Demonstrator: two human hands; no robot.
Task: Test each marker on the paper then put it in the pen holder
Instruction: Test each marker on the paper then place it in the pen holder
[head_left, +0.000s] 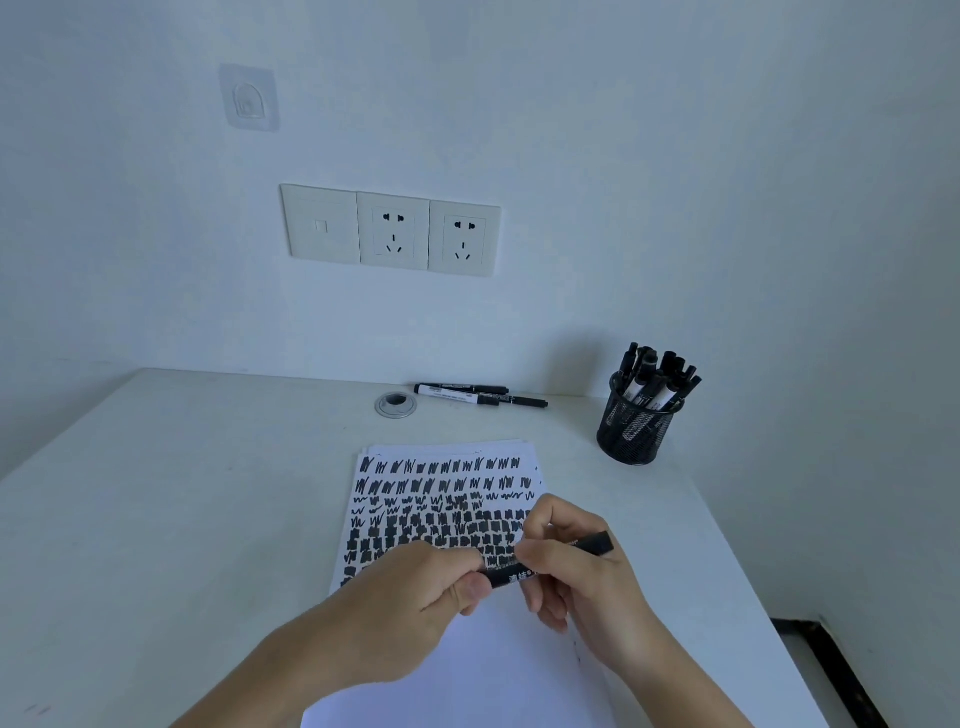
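Left-hand fingers (470, 590) clenched round the near end of a black plastic marker (506, 576); thumb pressed by the barrel's white print. Right-hand fingers (540, 558) pinched the barrel further along, tail end poking out past the knuckles to the right. Marker lay almost level, rising slightly to the right, lower centre of frame, above the white paper sheet (467, 675) covered with black test scribbles.

Likely a cap being pulled off or pushed on; cannot tell which, tip hidden. To do it well: pull or push straight along the barrel and keep the tip over the paper, not the pale desk (182, 493).

Left hand (415, 597) came in from lower left, right hand (576, 571) from lower right, wrists raised above the sheet. The black mesh pen holder (631, 434), full of markers, stood at right of centre. Two loose black-and-white markers (478, 395) lay by the wall.
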